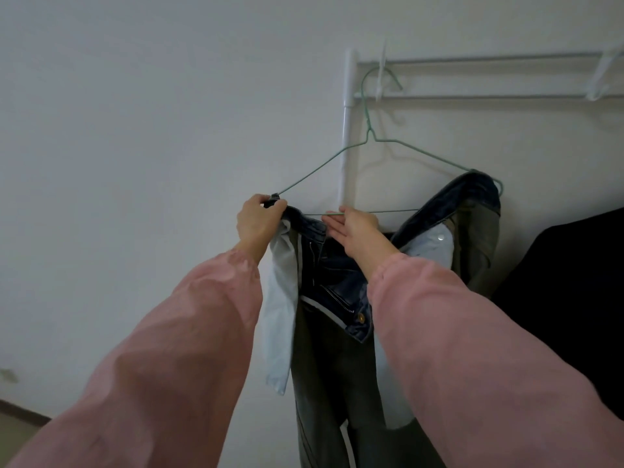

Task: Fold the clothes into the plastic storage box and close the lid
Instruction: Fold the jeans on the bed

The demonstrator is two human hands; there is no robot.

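Pink sleeves (169,349) nearest, both raised toward a white rack (349,96) against a pale wall (135,130).

Left hand (258,219) at the left corner of a green wire hanger (422,153), fingers curled tight together over the jeans' waistband there, thumb on top, cloth bunched in the grip.

Right hand (354,228) at the middle of the hanger's bottom wire, palm turned toward the cloth. Fingers straight and close together just under the wire, thumb above it. Touching the wire, but whether truly pinching it cannot be told.

Jeans (337,275) dark blue, draped on the hanger by the waist, fly unzipped and sagging open between the two hands. Right end of the waistband looped over the hanger's right shoulder. Pale pocket linings showing on both sides, legs hanging straight down past the bottom edge of the view.

Hanger hook over the rack's upper rail, near the post. Hanger tilted, left end lower than right.

Black garment (574,282) at the right edge, just beside the jeans, hanging lower.
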